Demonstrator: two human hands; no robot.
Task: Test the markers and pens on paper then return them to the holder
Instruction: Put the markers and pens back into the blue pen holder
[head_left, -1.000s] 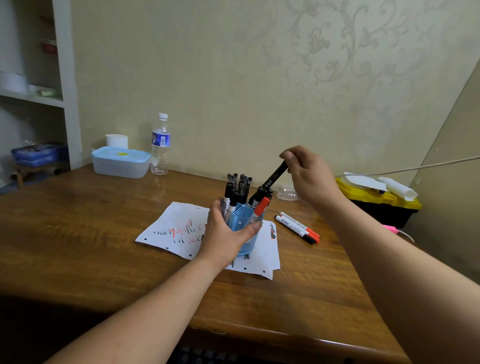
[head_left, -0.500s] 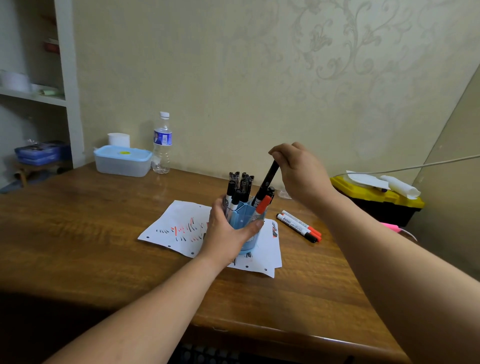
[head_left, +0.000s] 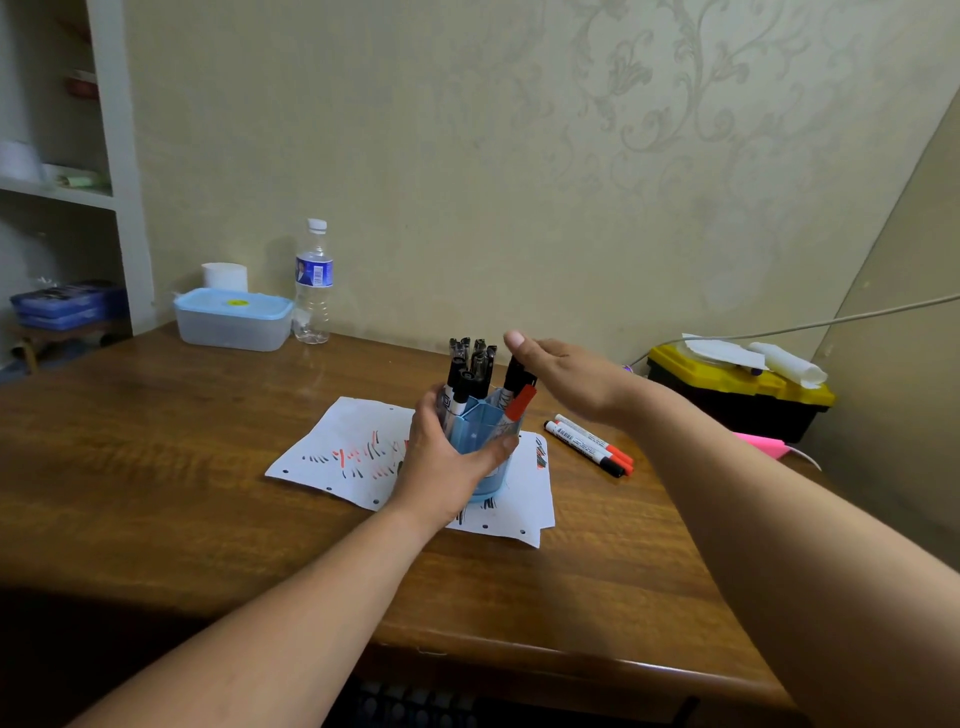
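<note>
A blue pen holder (head_left: 480, 441) stands on white paper (head_left: 343, 447) marked with red and black strokes. My left hand (head_left: 441, 462) is wrapped around the holder. Several black pens and markers, plus one red-capped marker (head_left: 519, 402), stick up from it. My right hand (head_left: 566, 379) hovers flat just right of the holder's top, fingers stretched out, palm against the black marker (head_left: 513, 375) that now stands in the holder. Two loose markers (head_left: 589, 444) with red and black caps lie on the table to the right of the paper.
A lidded plastic box (head_left: 234, 319), a tissue roll (head_left: 224, 275) and a water bottle (head_left: 313, 283) stand at the back left by the wall. A yellow-and-black toolbox (head_left: 737, 397) sits at the right. A pink item (head_left: 761, 446) lies beside it. Shelves are at the far left.
My right hand lowered the black marker into the holder and let it go; its fingers have spread flat. My left hand kept its hold on the holder.
</note>
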